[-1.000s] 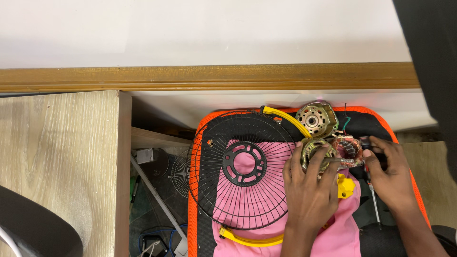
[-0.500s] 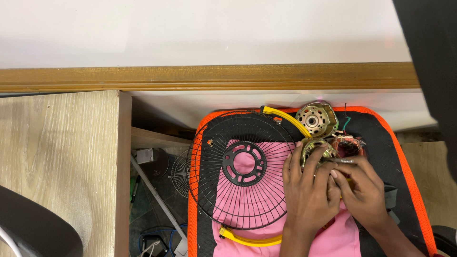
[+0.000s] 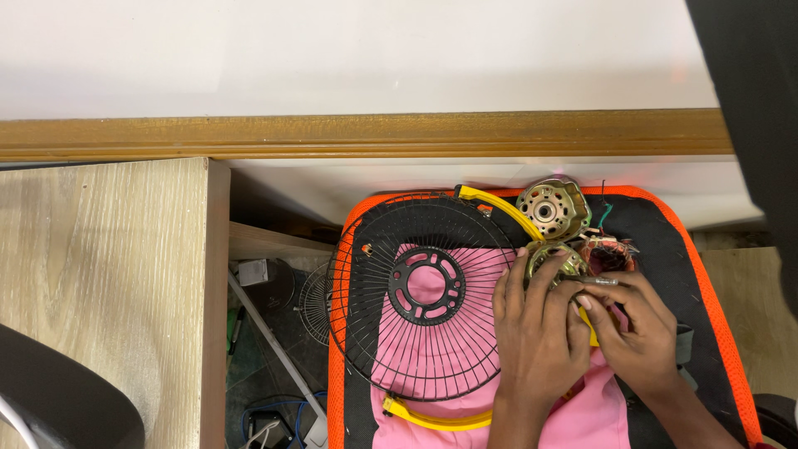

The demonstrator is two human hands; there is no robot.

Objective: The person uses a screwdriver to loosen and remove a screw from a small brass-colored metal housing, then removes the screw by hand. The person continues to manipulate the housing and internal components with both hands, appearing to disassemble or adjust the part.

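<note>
Both hands clamp the brass-coloured round metal motor housing [image 3: 555, 264], left hand [image 3: 536, 333] bracing, right hand [image 3: 636, 328] pinching a small silver pin [image 3: 600, 282]: steady, keep it square.

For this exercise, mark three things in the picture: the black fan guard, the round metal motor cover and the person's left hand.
black fan guard [image 3: 424, 295], head view, central ring.
round metal motor cover [image 3: 552, 208], head view, its face.
left hand [image 3: 536, 333], head view, back of hand.

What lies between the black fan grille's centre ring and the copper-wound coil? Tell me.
In the head view, the left hand lies there, its fingers on a brass-coloured motor housing, between the centre ring and the coil.
</note>
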